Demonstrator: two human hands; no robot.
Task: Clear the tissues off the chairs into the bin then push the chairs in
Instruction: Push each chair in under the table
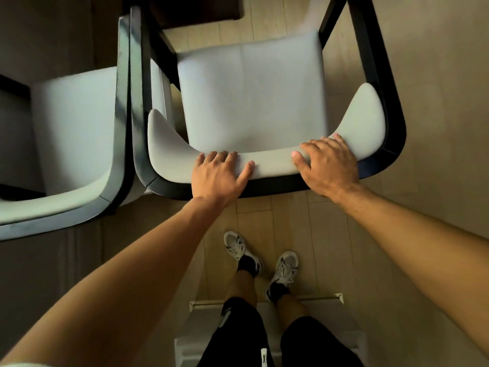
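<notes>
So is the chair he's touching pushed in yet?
Not fully. The chair has its whole seat showing, with only its front near the dark table. Left hand and right hand rest on its backrest.

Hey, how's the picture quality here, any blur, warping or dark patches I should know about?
Head view: dim, warm light; wide-angle warping bows the left chair and the arms; that chair's back edge is smeared with blur; the middle chair, left hand and right hand read fairly sharp; corners fall into shadow.
</notes>
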